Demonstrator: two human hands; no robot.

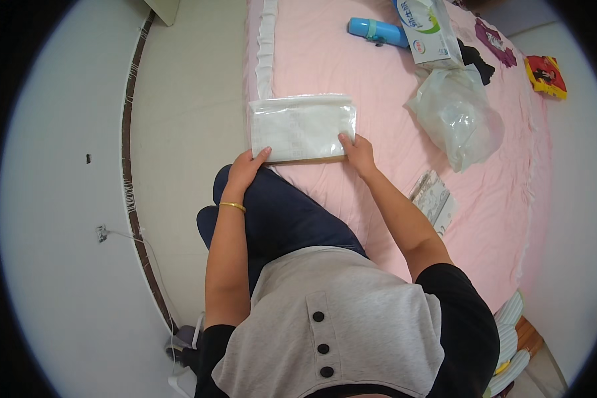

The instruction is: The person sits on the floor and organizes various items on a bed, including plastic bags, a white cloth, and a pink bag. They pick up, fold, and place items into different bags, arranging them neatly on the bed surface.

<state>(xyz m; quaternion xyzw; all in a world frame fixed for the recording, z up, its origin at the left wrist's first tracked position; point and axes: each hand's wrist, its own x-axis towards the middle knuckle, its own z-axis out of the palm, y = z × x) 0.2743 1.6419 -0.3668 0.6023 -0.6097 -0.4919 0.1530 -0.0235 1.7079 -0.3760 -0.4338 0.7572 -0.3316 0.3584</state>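
Both hands grip a flat white package in clear plastic wrap (303, 127), lying level over the bed's left edge near my knees. My left hand (246, 169) holds its near left corner, thumb on top. At the right side, my right hand (358, 151) pinches the edge, its thumb also on the upper face. A brown strip shows along the package's near edge. The fingers beneath it are hidden. To the right of my right forearm lies a grey-and-white patterned packet (432, 201), partly covered by the arm.
A pink bedspread (318, 64) covers the bed. On it lie a translucent plastic bag (460, 117), a white printed carton (430, 42), a blue bottle (378, 32), black cloth (480, 62), a purple garment (495, 42) and a red-yellow packet (546, 75). A cable (154, 253) hangs from the left wall's socket.
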